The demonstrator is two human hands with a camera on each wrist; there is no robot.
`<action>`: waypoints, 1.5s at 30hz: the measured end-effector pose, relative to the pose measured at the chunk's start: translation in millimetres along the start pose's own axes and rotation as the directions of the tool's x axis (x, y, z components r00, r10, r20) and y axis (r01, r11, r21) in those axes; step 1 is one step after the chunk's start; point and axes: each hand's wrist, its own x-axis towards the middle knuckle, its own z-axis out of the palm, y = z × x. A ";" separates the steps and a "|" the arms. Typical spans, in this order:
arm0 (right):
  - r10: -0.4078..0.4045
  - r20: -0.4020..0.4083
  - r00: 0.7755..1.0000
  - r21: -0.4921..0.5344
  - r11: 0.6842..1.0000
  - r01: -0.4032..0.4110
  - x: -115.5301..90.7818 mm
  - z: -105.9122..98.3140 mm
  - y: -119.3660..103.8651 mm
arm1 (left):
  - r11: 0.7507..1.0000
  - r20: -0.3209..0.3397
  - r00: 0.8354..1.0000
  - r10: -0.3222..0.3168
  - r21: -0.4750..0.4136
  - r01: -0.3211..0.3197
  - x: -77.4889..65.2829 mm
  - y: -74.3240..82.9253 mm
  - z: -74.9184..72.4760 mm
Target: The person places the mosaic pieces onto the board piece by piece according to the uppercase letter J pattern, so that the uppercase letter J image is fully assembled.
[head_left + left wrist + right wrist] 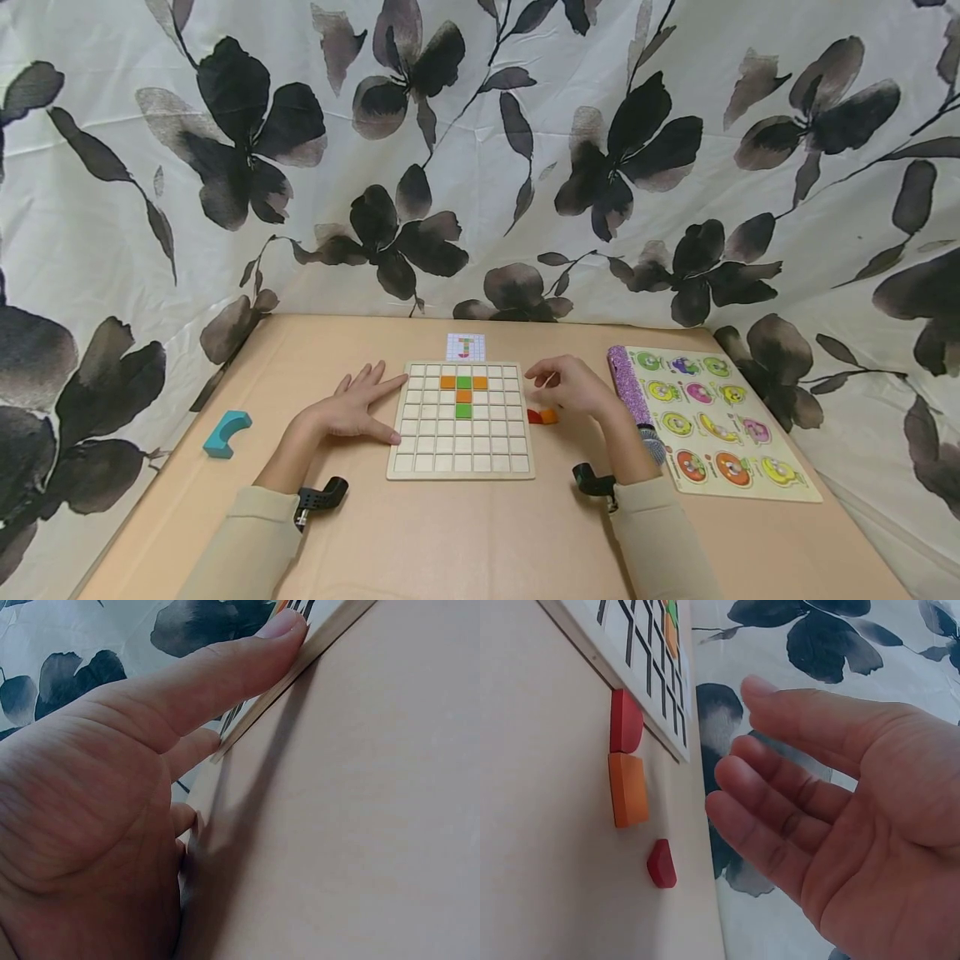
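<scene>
A pale grid board [423, 462] lies mid-table, with several orange and green square tiles in its upper cells; one green tile [463, 411] is lowest. My left hand [348, 411] is spread beside it, index finger and thumb touching its left edge. In the left wrist view the thumb [247, 671] is straight along the board's side. Just off the right edge my right hand [572, 386] hovers with fingers loosely bent, holding nothing. Below it, a rounded red block [626, 721] and an orange block [628, 790] lie end to end. A smaller red block [661, 864] sits apart from them.
Behind the board lies a small card [466, 347] with a coloured grid pattern. A fruit-picture board [720, 425] with a purple glittery edge is at the right. On the left stands a teal arch-shaped block [225, 434]. A floral cloth [495, 208] hangs behind the table.
</scene>
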 end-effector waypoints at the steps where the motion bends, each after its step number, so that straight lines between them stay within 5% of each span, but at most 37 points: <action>1: 0.006 0.006 1.000 -0.008 1.000 -0.006 -0.3 -0.4 1.0 | 1.000 0.000 1.000 -0.001 0.001 0.001 -0.2 0.1 0.0; 23: 0.088 0.177 0.980 -0.103 0.992 -0.071 -2.6 0.0 17.7 | 1.000 0.003 1.000 0.001 0.013 -0.001 -1.1 1.7 -0.6; 45: 0.094 0.184 0.978 -0.113 0.991 -0.074 -1.8 2.6 20.2 | 1.000 0.002 1.000 0.003 -0.001 -0.003 -1.8 3.1 -1.5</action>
